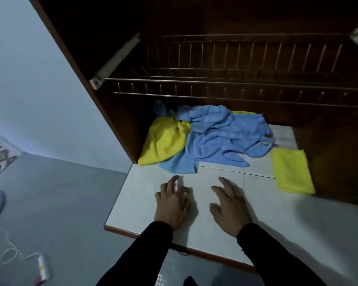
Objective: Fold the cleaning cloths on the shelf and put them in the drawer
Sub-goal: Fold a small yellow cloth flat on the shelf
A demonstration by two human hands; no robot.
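Note:
A heap of crumpled cleaning cloths lies at the back left of the white shelf (145, 203): a large blue cloth (221, 139) on top, a yellow cloth (163, 143) bunched at its left, another blue cloth (180, 165) poking out underneath. A folded yellow cloth (290, 171) lies flat at the right. My left hand (174, 201) and my right hand (228, 205) hover over the bare shelf in front of the heap, fingers spread, holding nothing. No drawer is visible.
A wire dish rack (236, 79) spans the dark wooden cabinet above the cloths. The cabinet's left wall (103, 100) borders the heap. On the grey floor at the left lie a white cord (10, 250) and a small device (42, 267).

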